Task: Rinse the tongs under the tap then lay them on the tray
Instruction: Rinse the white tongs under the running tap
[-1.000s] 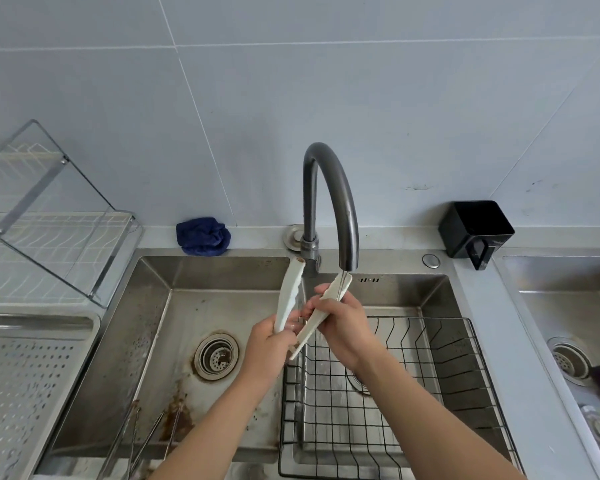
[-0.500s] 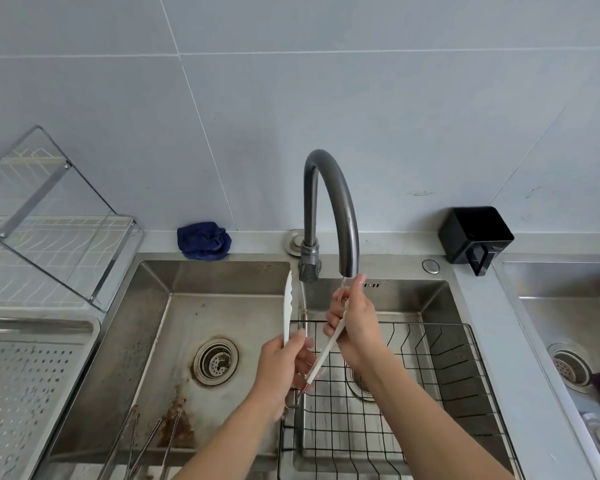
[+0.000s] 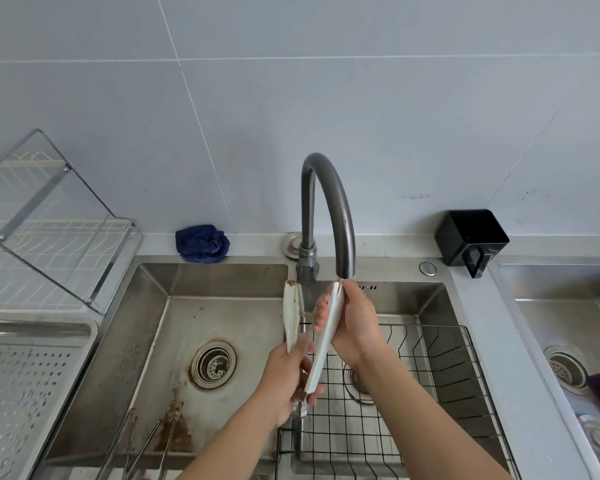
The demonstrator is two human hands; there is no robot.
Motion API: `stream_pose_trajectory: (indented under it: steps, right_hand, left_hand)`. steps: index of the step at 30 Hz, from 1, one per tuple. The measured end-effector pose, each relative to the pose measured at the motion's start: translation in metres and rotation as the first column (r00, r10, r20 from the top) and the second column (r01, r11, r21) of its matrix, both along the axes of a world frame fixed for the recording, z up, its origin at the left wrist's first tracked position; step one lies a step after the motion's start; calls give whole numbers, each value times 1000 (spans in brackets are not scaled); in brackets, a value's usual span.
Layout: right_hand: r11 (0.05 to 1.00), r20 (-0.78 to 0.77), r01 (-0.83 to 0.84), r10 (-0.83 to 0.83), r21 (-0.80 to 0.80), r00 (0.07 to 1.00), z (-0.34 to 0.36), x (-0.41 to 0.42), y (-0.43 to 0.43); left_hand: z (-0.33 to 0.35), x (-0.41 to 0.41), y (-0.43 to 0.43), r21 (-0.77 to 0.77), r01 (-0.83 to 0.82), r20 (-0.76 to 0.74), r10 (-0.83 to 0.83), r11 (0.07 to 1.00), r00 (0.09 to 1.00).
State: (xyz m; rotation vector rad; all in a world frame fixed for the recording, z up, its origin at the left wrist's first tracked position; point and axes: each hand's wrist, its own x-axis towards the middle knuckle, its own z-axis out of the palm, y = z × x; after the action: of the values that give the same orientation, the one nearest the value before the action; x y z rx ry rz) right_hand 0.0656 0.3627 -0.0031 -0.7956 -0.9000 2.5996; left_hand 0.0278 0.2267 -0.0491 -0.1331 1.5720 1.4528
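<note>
White tongs [image 3: 291, 311] with spread arms stand upright over the sink's middle divider. My left hand [image 3: 286, 381] grips them low, near the hinge. My right hand [image 3: 355, 322] is wrapped around the right arm of the tongs, its fingertips at the arm's tip just under the spout of the dark curved tap [image 3: 340, 209]. The left arm's tip carries a brown stain. I cannot tell whether water is running. The perforated metal tray [image 3: 25, 386] lies at the far left, beside the sink.
A black wire basket [image 3: 440, 368] fills the right basin. Metal tongs [image 3: 142, 445] lie in the left basin near the drain [image 3: 213, 363]. A clear-lidded dish rack [image 3: 49, 233] stands left, a blue cloth [image 3: 201, 242] and a black holder [image 3: 471, 239] on the ledge. Second sink right.
My right hand slid up along the right arm of the tongs to its tip under the spout. The tongs turned more upright, and the view shifted slightly.
</note>
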Motion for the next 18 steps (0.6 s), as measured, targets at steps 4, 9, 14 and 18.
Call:
stream_pose_trajectory:
  steps: [4,9,14,18]
  right_hand:
    - [997,-221,-75,69,-19,973,3,8,1]
    - [972,-86,9,11,235,996,8,6,-7]
    - [960,-24,139,-138,244,990,16,6,-10]
    - [836,120,-89,28,541,992,14,11,-15]
  left_hand:
    - [3,-1,-3,-35,75,-17,-75,997,997]
    - [9,1,2,-21,121,-30,-122,992,992]
    - [14,8,3,65,142,-195,-127,988,973]
    - [18,13,-10,21,278,-301,-259,960,918]
